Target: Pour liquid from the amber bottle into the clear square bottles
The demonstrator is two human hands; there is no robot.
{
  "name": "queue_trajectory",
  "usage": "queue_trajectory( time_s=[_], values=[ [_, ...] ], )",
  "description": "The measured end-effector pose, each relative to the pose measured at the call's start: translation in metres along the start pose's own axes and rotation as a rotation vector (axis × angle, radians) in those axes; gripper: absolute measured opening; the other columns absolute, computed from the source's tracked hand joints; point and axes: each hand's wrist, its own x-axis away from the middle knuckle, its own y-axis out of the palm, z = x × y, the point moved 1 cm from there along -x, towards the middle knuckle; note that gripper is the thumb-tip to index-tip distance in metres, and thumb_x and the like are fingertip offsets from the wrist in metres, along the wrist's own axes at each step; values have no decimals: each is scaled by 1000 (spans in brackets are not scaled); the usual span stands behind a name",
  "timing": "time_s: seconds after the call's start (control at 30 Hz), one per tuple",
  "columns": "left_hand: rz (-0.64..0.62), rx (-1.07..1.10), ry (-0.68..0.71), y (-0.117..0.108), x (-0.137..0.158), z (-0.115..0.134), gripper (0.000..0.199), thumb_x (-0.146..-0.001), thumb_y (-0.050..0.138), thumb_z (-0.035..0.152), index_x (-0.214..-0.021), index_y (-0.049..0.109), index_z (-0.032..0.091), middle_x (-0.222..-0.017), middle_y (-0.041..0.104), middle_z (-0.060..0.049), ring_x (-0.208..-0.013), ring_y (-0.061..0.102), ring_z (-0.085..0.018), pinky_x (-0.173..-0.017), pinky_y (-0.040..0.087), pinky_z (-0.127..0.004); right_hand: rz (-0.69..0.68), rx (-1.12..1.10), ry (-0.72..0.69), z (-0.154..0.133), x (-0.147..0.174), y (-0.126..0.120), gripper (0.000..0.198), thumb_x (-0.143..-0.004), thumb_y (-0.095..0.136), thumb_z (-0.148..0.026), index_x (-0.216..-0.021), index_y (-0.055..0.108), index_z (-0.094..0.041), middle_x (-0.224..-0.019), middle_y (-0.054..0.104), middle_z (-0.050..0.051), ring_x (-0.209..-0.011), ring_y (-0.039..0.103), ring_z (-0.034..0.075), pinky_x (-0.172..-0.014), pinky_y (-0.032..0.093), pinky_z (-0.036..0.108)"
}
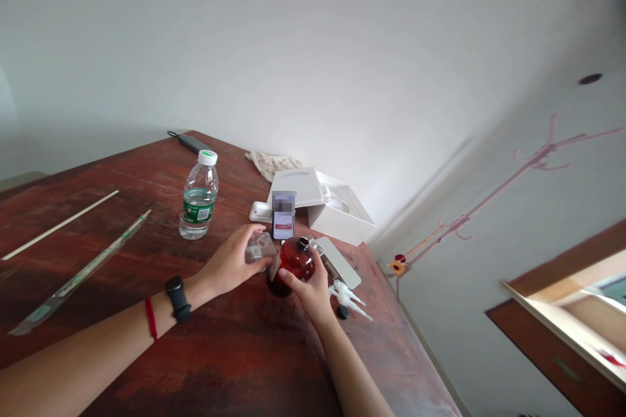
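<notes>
A brown-red bottle with a dark, uncapped neck is in my right hand. My thumb lies across its near side, and part of a pale label shows on its left. Just left of it, my left hand has its thumb and fingers around a small clear plastic container. The container's far side stays in view between them. Right of the bottle lie white pump heads and a black cap. A phone stands propped just behind my hands.
A water bottle stands to the left. Beyond it are a thin stick and a wrapped stick. An open white box, a white case, a cloth and a grey device sit further back on the wooden table.
</notes>
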Motion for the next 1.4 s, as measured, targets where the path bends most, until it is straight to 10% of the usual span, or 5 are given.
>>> queue_trajectory(
  time_s=[1.07, 1.4],
  values=[
    [95, 67, -80, 0, -1, -6, 66, -92, 81, 49, -145, 51, 24, -138, 69, -16, -117, 72, -33, -104, 59, -58, -46, 3, -24, 7, -2, -4, 93, -57, 104, -31, -140, 60, -24, -130, 77, 12, -120, 76, 34, -110, 59, 52],
    [-120, 167, -47, 7, 11, 16, 70, -88, 87, 37, -147, 50, 27, -137, 70, -14, -123, 71, -35, -109, 57, -54, 3, 119, -148, -28, 0, -23, 78, -66, 100, -42, -130, 57, -25, -122, 77, 12, -112, 76, 34, -104, 60, 51]
  ],
)
